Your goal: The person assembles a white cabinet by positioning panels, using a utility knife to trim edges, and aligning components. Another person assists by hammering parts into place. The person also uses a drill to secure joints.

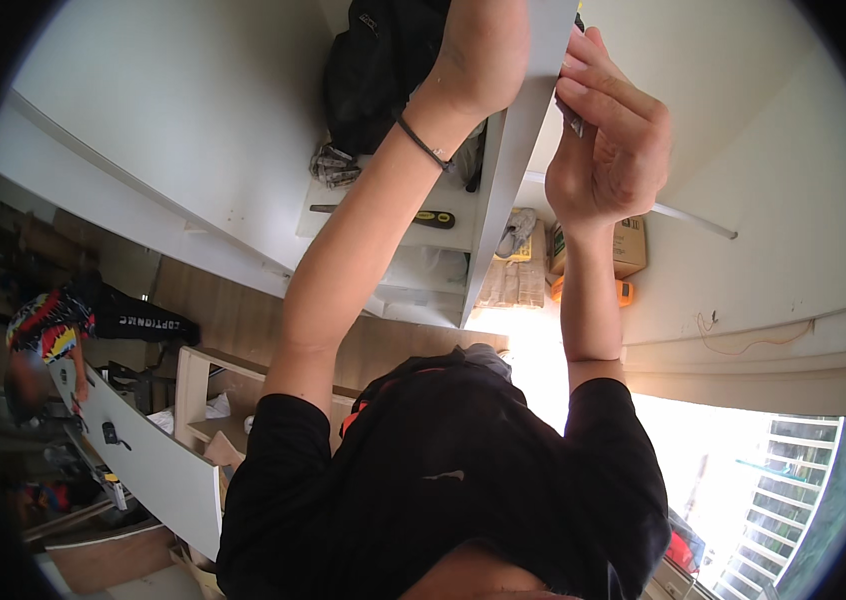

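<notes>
My left hand (pixel 488 55) reaches up to the left side of a white upright panel (pixel 521 150). Its fingers lie beyond the top edge of the picture, so its grip is hidden. On the panel's other side, my right hand (pixel 615 150) is raised with its fingers bent and its fingertips at the panel's face. A small dark, flat piece (pixel 571 118) sticks out beneath those fingers, pinched between them and the thumb side. Its kind cannot be made out. A dark band circles my left wrist.
A black bag (pixel 373 85) and a tool with a black and yellow handle (pixel 433 218) lie in the cabinet compartment. A cardboard box (pixel 631 245) and an orange case (pixel 625 292) stand below my right hand. At far left, a person (pixel 53 325) is beside a white board (pixel 163 465).
</notes>
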`<action>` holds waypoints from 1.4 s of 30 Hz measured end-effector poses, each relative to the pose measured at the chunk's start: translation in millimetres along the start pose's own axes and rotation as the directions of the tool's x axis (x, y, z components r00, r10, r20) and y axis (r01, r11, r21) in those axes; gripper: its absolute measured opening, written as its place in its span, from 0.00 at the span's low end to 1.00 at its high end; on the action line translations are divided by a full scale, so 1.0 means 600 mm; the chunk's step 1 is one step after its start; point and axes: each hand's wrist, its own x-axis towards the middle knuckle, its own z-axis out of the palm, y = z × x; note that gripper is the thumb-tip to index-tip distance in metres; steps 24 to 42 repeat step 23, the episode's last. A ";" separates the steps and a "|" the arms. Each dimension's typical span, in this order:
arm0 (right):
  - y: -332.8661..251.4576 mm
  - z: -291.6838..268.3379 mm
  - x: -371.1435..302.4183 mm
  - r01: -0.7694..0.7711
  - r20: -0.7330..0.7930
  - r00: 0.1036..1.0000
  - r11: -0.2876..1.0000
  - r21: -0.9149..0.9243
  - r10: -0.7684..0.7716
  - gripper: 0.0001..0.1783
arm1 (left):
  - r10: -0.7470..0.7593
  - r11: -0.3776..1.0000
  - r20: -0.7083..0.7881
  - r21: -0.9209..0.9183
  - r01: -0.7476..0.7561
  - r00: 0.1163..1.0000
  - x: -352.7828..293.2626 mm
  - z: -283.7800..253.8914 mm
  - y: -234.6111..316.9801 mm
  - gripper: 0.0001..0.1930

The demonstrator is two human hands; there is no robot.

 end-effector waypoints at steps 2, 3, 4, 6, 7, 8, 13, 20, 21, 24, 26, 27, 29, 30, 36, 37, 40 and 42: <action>-0.003 -0.007 -0.016 0.026 0.039 0.999 0.999 -0.033 -0.024 0.11 | 0.001 1.000 -0.018 0.022 -0.001 1.000 -0.002 -0.005 -0.006 0.33; -0.004 -0.008 -0.024 -0.023 0.072 0.997 0.999 -0.036 0.025 0.11 | 0.005 0.999 -0.025 0.033 -0.004 1.000 -0.002 -0.007 -0.008 0.33; -0.006 -0.008 -0.033 0.004 0.033 0.999 1.000 -0.021 -0.004 0.10 | 0.008 0.999 -0.039 0.047 -0.006 0.999 -0.002 -0.008 -0.010 0.33; -0.011 -0.008 -0.042 -0.075 0.017 0.997 0.997 0.014 0.075 0.10 | 0.023 0.997 -0.064 0.079 -0.018 0.998 -0.001 -0.009 -0.013 0.33; -0.013 -0.010 -0.043 -0.052 0.011 0.999 0.998 0.038 0.052 0.10 | 0.032 0.995 -0.079 0.096 -0.025 0.996 0.000 -0.009 -0.013 0.33; -0.014 -0.012 -0.041 -0.053 0.039 0.998 0.998 0.038 0.051 0.10 | 0.041 0.993 -0.098 0.116 -0.029 0.994 0.000 -0.010 -0.013 0.33; 0.015 -0.016 0.025 0.005 -0.121 0.993 0.992 0.124 0.010 0.11 | 0.117 0.971 -0.181 0.225 -0.075 0.976 0.006 -0.006 -0.013 0.33; 0.049 0.004 0.086 0.251 0.001 0.968 0.967 -0.042 -0.251 0.06 | -0.011 0.996 0.046 -0.088 0.015 0.999 0.013 -0.007 0.008 0.32; 0.048 0.003 0.085 0.244 0.017 0.970 0.968 -0.060 -0.243 0.06 | -0.030 0.983 0.124 -0.177 0.052 0.992 0.014 -0.009 0.011 0.32; 0.046 0.002 0.081 0.231 0.027 0.973 0.970 -0.076 -0.229 0.05 | -0.030 0.962 0.234 -0.256 0.091 0.972 0.018 -0.019 0.018 0.33; 0.046 0.002 0.081 0.231 0.027 0.973 0.970 -0.076 -0.229 0.05 | -0.030 0.962 0.234 -0.256 0.091 0.972 0.018 -0.019 0.018 0.33; 0.046 0.002 0.081 0.231 0.027 0.973 0.970 -0.076 -0.229 0.05 | -0.030 0.962 0.234 -0.256 0.091 0.972 0.018 -0.019 0.018 0.33; 0.046 0.002 0.081 0.231 0.027 0.973 0.970 -0.076 -0.229 0.05 | -0.030 0.962 0.234 -0.256 0.091 0.972 0.018 -0.019 0.018 0.33; 0.046 0.002 0.081 0.231 0.027 0.973 0.970 -0.076 -0.229 0.05 | -0.030 0.962 0.234 -0.256 0.091 0.972 0.018 -0.019 0.018 0.33; 0.046 0.002 0.081 0.231 0.027 0.973 0.970 -0.076 -0.229 0.05 | -0.030 0.962 0.234 -0.256 0.091 0.972 0.018 -0.019 0.018 0.33; 0.046 0.002 0.081 0.231 0.027 0.973 0.970 -0.076 -0.229 0.05 | -0.030 0.962 0.234 -0.256 0.091 0.972 0.018 -0.019 0.018 0.33; 0.046 0.002 0.081 0.231 0.027 0.973 0.970 -0.076 -0.229 0.05 | -0.030 0.962 0.234 -0.256 0.091 0.972 0.018 -0.019 0.018 0.33; 0.046 0.002 0.081 0.231 0.027 0.973 0.970 -0.076 -0.229 0.05 | -0.030 0.962 0.234 -0.256 0.091 0.972 0.018 -0.019 0.018 0.33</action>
